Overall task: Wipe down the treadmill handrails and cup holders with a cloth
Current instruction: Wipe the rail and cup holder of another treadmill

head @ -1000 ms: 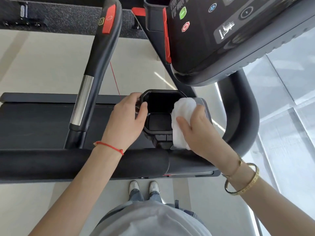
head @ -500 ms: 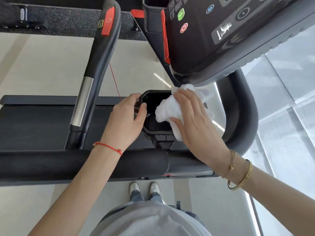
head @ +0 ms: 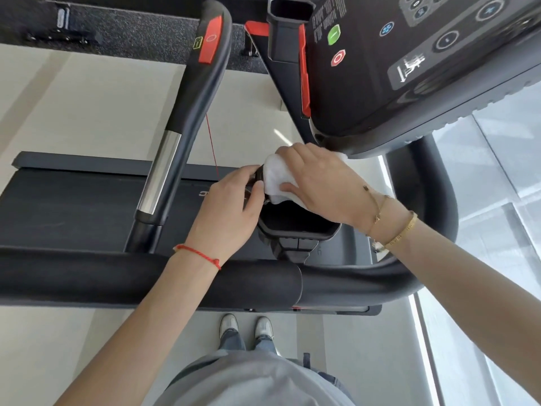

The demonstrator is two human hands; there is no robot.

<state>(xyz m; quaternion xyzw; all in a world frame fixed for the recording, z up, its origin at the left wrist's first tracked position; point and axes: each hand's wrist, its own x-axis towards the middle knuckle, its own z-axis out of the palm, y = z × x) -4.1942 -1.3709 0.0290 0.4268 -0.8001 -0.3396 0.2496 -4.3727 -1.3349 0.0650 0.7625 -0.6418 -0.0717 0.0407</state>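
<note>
A black cup holder (head: 295,230) sits in the middle of the view, just beyond the thick black handrail (head: 146,276) that runs across in front of me. My right hand (head: 319,183) presses a white cloth (head: 275,180) onto the far left part of the holder's rim. My left hand (head: 231,206) grips the holder's left edge, thumb touching the rim beside the cloth. The cloth and my hands hide the far half of the holder. A second handrail (head: 187,112) with a chrome section and a red pad rises at the left.
The treadmill console (head: 409,60) with green and red buttons overhangs the holder at the upper right. A second cup holder (head: 288,27) sits at the top. The black belt (head: 73,206) lies at the left. A curved handrail (head: 430,218) bends round the right side, beside glass panels.
My right hand has carried the cloth from the holder's right rim across and up to its far left rim. My left hand has kept its grip on the left edge.
</note>
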